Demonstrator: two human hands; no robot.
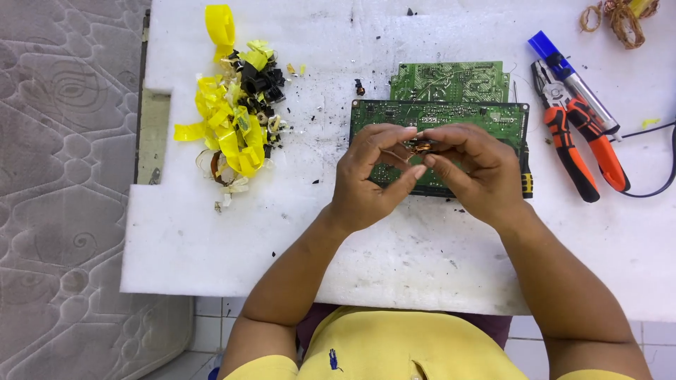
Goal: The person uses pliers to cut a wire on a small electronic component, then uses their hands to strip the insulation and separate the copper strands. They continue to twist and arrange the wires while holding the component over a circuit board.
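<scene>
White foam sheeting covers the table (211, 239), which stands beside a grey quilted mattress (63, 176) on a pale tiled floor. At centre, a small coil of copper-coloured wire (422, 147) is pinched between both hands, held just above a green rectangular circuit board (493, 116) that lies flat on the foam, with a second green circuit board (451, 81) partly tucked behind it. The left hand (370, 179) curls inward, its grip closed on the coil with thumb and fingertips, while the right hand (475, 169) mirrors it, fingers bent and closed on the same coil from the other side; both forearms angle in from the bottom of the view. To the left sits a heap of yellow tape strips and black fragments (236, 112). To the right lie orange-handled pliers (574, 137) beside a blue-capped metal tool (574, 81), and a black cable (658, 183) trails to the edge.
</scene>
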